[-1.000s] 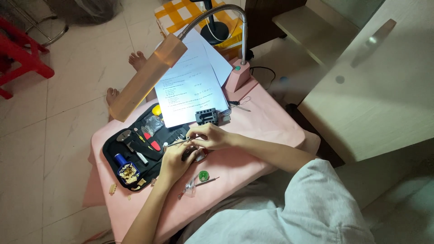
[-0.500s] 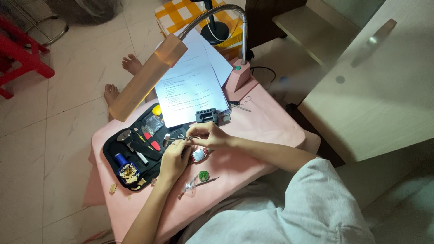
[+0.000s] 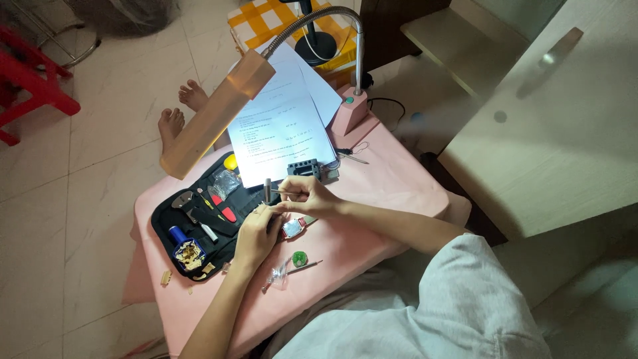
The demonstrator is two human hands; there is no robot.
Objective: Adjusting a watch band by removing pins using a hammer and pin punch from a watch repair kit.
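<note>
The right hand [image 3: 307, 194] pinches a small hammer [image 3: 271, 191] by its thin handle, fingers closed tight on it. The hammer's head points toward 9 o'clock. The left hand [image 3: 256, 233] sits just below, fingers curled and pressing down on a watch [image 3: 292, 227], which lies near the middle of the pink table [image 3: 392, 186].

At 9 o'clock from the hands is an open black tool case [image 3: 174, 226], reaching close to the table's left edge. At 12 o'clock lie white papers [image 3: 282, 129] and a small black block [image 3: 303, 167], with a pink desk lamp [image 3: 349, 110] behind them. At 6 o'clock, near the front edge, sit a little green disc [image 3: 299, 258] and a thin tool [image 3: 306, 267].

The bare pink room is at 3 o'clock, out to the right edge. Beyond that edge stands a pale cabinet [image 3: 551, 126], close by.
</note>
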